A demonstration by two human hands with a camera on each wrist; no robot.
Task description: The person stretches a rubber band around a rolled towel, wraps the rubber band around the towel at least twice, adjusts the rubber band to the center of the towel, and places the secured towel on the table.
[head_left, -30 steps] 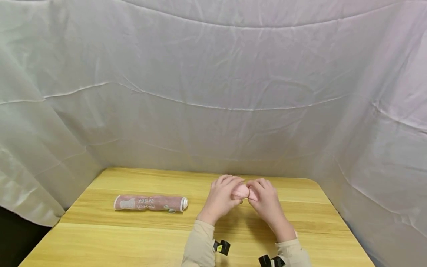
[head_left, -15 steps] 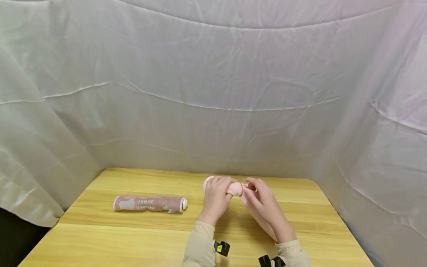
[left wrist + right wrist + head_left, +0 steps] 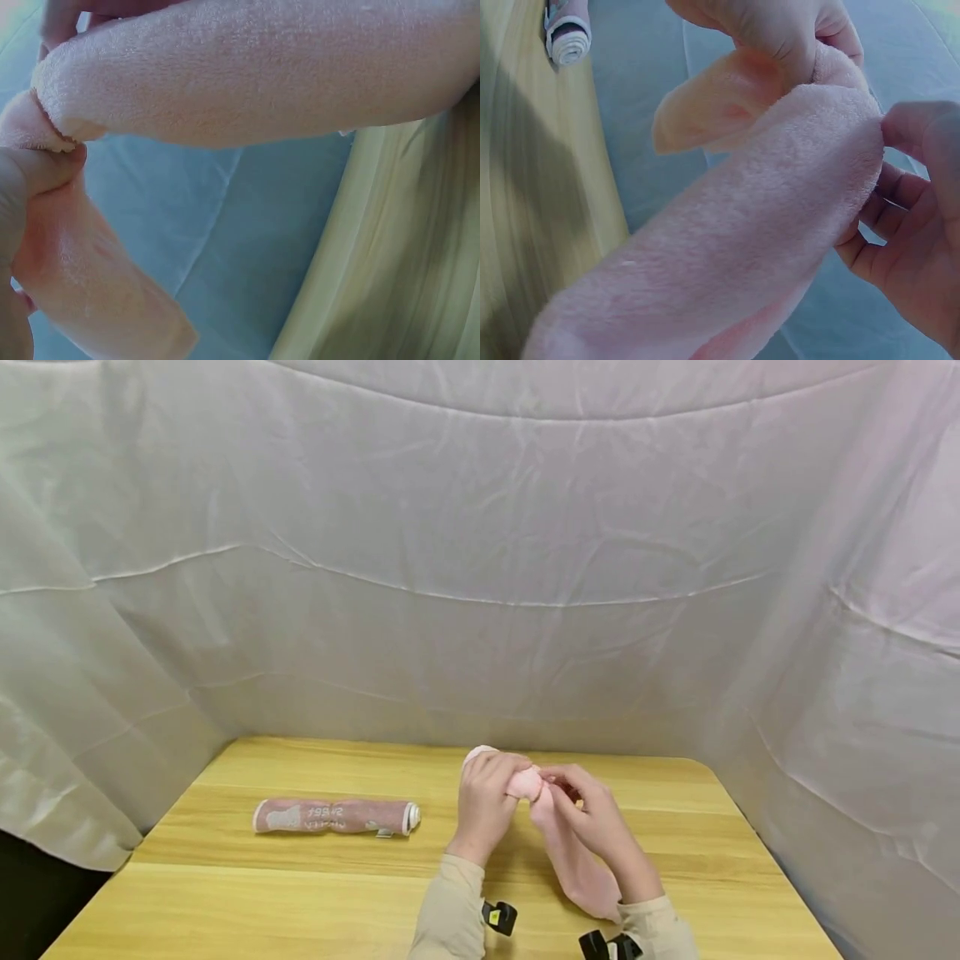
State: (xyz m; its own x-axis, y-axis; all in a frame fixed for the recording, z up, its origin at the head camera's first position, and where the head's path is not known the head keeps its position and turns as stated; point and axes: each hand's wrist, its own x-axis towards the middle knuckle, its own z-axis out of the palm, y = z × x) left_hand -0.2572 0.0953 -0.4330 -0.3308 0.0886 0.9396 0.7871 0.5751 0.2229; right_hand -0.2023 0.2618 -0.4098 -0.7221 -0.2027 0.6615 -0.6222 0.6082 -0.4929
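Note:
A soft, fuzzy pink cloth [image 3: 573,860] hangs between the two hands, bunched tight near its middle. My left hand [image 3: 483,802] grips that bunched part, and a rounded pink end shows beyond its fingers. In the left wrist view, the left thumb [image 3: 56,166] presses on a narrow fold of the cloth. My right hand [image 3: 596,814] pinches the cloth just right of the fold with thumb and fingers. The longer tail of the cloth droops from there toward the right sleeve. In the right wrist view, the right fingers [image 3: 896,187] are partly behind the cloth.
A rolled dusty-pink towel [image 3: 337,817] with white lettering and a white edge lies on the left of the wooden table [image 3: 262,910]. Pale curtains [image 3: 480,677] enclose the table at the back and sides. Black wrist cameras [image 3: 501,918] sit by the cuffs.
The cloth's long tail has come into view and now hangs down by the right forearm. The right hand has shifted its hold at the fold; the left has moved slightly left. The rolled towel stays put.

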